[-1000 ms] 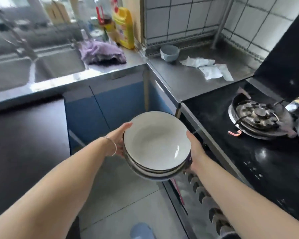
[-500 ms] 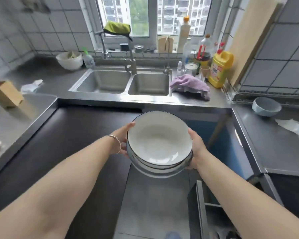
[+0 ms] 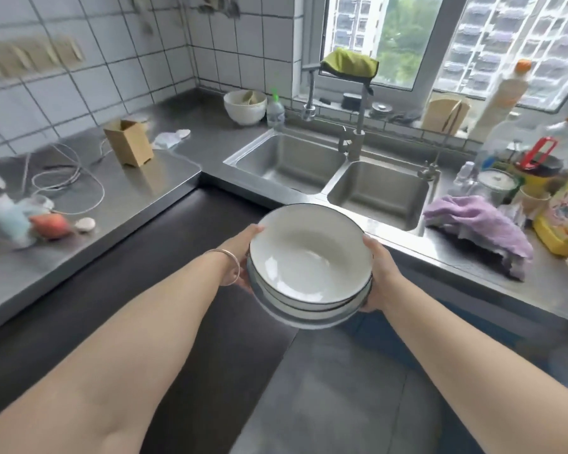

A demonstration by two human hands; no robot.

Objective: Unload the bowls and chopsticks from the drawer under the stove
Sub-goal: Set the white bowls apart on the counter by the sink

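A stack of white bowls [image 3: 310, 263] with dark rims is held in the air in front of me, over the floor and just short of the counter edge by the sink. My left hand [image 3: 243, 253] grips the stack's left side, a thin bracelet on the wrist. My right hand [image 3: 379, 276] grips its right side and underside. The top bowl is empty. No chopsticks, drawer or stove are in view.
A steel double sink [image 3: 335, 172] lies straight ahead under the window. A purple cloth [image 3: 479, 231], a yellow bottle [image 3: 564, 214] and other bottles crowd its right. The left steel counter [image 3: 138, 191] holds a wooden holder [image 3: 128, 145], a white cable and a tomato [image 3: 51, 226].
I have turned left with the bowl stack, from the stove and open drawer toward the sink and left counter. Both hands keep the same grip on the stack.
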